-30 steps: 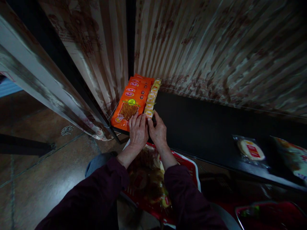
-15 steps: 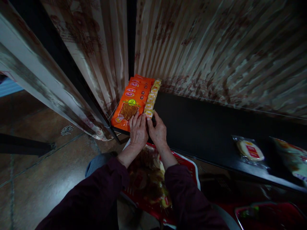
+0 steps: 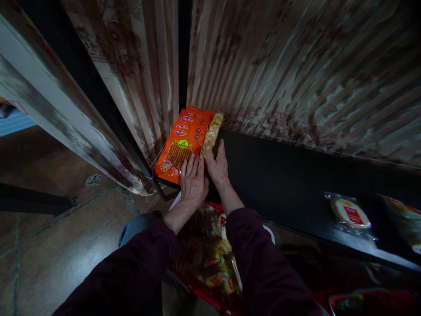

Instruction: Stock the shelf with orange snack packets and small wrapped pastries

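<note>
Orange snack packets point(image 3: 186, 131) lie overlapped in a row at the left end of the black shelf point(image 3: 272, 171). Along their right side runs a row of small yellow wrapped snacks point(image 3: 212, 134). My left hand point(image 3: 194, 182) lies flat, fingers stretched out, with its fingertips at the lower edge of the nearest orange packet. My right hand point(image 3: 217, 166) is beside the near right end of the yellow row, thumb and fingers apart, its thumb at the nearest snack. Neither hand grips anything that I can see.
Below my arms is a red basket point(image 3: 180, 276) with wrapped food inside. Farther right on the shelf lie a round clear-wrapped cake point(image 3: 350, 213) and another packet point(image 3: 403, 219). Patterned curtains point(image 3: 263, 66) hang behind, and a black post point(image 3: 98, 87) stands at left.
My right hand has slid up along the right side of the yellow row, its fingers now pointing forward. The left hand stays near the packet's lower edge. The view has shifted slightly.
</note>
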A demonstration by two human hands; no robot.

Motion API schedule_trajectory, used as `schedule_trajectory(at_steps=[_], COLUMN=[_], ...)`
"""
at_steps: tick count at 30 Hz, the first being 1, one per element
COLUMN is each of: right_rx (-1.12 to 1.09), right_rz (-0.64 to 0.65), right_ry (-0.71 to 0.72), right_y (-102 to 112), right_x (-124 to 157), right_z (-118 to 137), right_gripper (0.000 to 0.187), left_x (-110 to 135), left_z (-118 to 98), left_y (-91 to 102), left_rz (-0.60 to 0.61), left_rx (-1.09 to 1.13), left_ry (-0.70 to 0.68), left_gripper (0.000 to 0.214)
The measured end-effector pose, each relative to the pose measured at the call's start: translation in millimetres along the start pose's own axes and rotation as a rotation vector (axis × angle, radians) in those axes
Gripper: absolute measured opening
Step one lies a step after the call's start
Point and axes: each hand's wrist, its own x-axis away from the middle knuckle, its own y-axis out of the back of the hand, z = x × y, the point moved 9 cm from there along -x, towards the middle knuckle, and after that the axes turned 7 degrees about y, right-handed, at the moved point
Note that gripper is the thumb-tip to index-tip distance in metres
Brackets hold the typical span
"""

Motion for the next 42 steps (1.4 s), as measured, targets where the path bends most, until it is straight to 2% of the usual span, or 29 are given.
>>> schedule_trajectory(at_steps=[5, 12, 17, 22, 26, 29, 32, 34, 36, 39, 42], right_rx=[-0.063, -0.081, -0.119, -0.207, -0.238, -0.261, -0.319, -0.320, -0.301, -0.231, -0.104], right_rz=[-0.004, 0.008, -0.021, -0.123, -0.197, -0.271, -0.326, -0.346, -0.349, -0.301, -0.261], right_ry=[-0.039, -0.065, -0.042, 0.006, -0.028, -0.032, -0.005, -0.006, -0.020, -0.068, -0.125], right_y=[-5, -9, -6, 7, 25, 44, 62, 71, 79, 84, 92], right_x=[-15, -19, -15, 0, 24, 48, 79, 103, 129, 167, 206], right_z=[-2, -8, -8, -6, -3, 2, 6, 6, 6, 0, -15], right_gripper=[0.084, 0.080, 0.078, 0.076, 0.069, 0.063, 0.056, 0.051, 0.046, 0.041, 0.038], left_x=[-3, -4, -4, -2, -1, 0, 7, 15, 27, 48, 77], left_z=[1, 1, 2, 1, 1, 0, -11, -21, -31, -47, -63], left_y=[-2.7, -2.1, -3.1, -2.2, 0.8, 12.1, 27.4, 34.1, 35.8, 27.8, 5.0], left_rz=[0.022, 0.032, 0.038, 0.038, 0.002, -0.084, -0.146, -0.130, -0.071, 0.089, 0.367], left_rx=[0.003, 0.020, 0.012, 0.027, 0.017, 0.054, 0.174, 0.265, 0.326, 0.348, 0.297], left_ry=[0.016, 0.015, 0.019, 0.009, 0.002, -0.025, -0.152, -0.256, -0.335, -0.401, -0.451], left_gripper=[0.057, 0.054, 0.057, 0.064, 0.062, 0.056, 0.041, 0.036, 0.032, 0.028, 0.027])
